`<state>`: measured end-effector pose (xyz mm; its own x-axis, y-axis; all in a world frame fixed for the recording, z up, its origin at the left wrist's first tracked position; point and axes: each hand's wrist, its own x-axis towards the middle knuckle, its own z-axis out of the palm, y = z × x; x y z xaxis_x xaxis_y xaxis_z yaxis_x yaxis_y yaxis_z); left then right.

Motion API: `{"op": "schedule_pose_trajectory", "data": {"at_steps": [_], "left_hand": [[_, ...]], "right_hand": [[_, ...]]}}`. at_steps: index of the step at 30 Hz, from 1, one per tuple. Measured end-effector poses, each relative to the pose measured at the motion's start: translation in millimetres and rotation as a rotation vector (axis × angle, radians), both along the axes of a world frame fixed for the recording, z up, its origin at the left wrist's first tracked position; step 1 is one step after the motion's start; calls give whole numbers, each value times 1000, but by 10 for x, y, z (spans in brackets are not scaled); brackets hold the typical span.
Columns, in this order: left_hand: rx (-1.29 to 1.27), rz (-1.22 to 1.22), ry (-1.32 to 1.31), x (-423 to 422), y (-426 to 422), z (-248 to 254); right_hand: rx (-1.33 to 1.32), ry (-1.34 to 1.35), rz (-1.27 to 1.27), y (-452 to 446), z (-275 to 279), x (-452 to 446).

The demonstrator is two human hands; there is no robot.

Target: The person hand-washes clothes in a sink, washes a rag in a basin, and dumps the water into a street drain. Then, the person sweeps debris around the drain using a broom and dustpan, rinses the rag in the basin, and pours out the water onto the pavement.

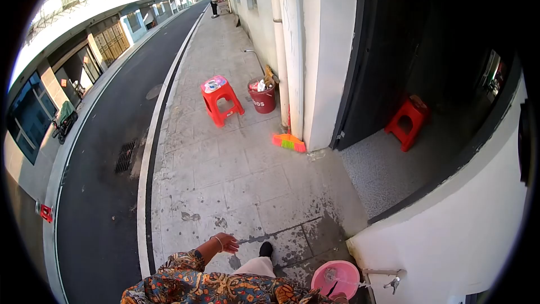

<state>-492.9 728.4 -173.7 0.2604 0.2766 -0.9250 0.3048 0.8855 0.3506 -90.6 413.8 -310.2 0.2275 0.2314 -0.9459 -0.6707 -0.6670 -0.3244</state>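
My left hand (228, 243), with a bracelet at the wrist, hangs over the paving with its fingers loosely spread and nothing in them. Just past it is my foot in a dark shoe (265, 250). A pink basin (351, 273) is at the lower right beside the white wall, with a greyish item (331, 274) and a dark shape inside. Only a sliver of my right hand (340, 298) shows at the basin's near edge; its fingers are hidden, and I cannot tell whether it grips the rim. To the right, a metal tap (394, 285) sticks out from the wall.
Ahead stand a red stool (216, 101) with items on top, a filled dark-red bucket (263, 101), and an orange-and-green broom (289, 142) against the wall. Another red stool (408, 123) is inside the dark doorway. A road (107, 191) runs left; a person (215, 4) is far ahead.
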Motion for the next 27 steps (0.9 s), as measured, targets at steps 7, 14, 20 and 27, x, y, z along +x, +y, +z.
{"op": "schedule_pose_trajectory", "data": {"at_steps": [7, 14, 20, 27], "left_hand": [[-25, 190, 29, -683, 1343, 61], [-5, 341, 25, -627, 2000, -142], [107, 262, 223, -544, 2011, -555], [903, -744, 300, -533, 1596, -1133]], "right_hand": [[-51, -235, 300, 1475, 290, 587], [201, -1282, 1591, 3547, 86, 1710], [324, -1301, 1601, 6196, 1244, 1860], [367, -1382, 2100, 9030, 1627, 1615]]}}
